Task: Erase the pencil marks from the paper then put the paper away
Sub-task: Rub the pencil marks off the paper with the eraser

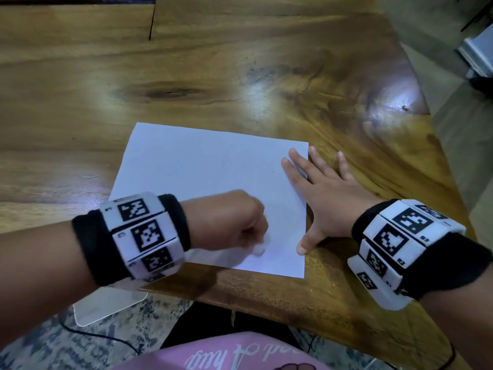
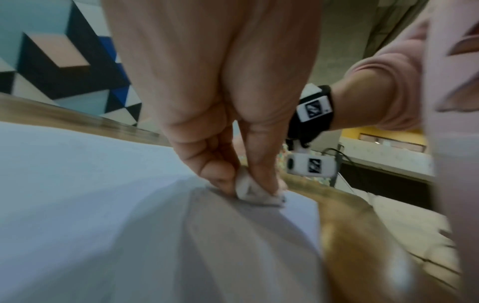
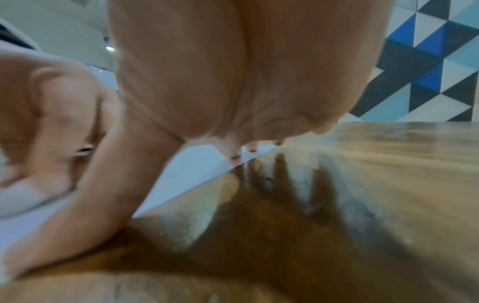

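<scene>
A white sheet of paper lies flat near the front edge of the wooden table. My left hand pinches a small white eraser between thumb and fingers and presses it onto the paper's near right part; it looks blurred. My right hand lies flat and spread across the paper's right edge, with the thumb and two fingers on the sheet and the others on the wood. Faint pencil traces show near the paper's middle.
The table's right corner and front edge are close to the paper. Below the edge are a patterned floor, a clear plastic piece and a black cable. A geometric tiled wall stands behind the table.
</scene>
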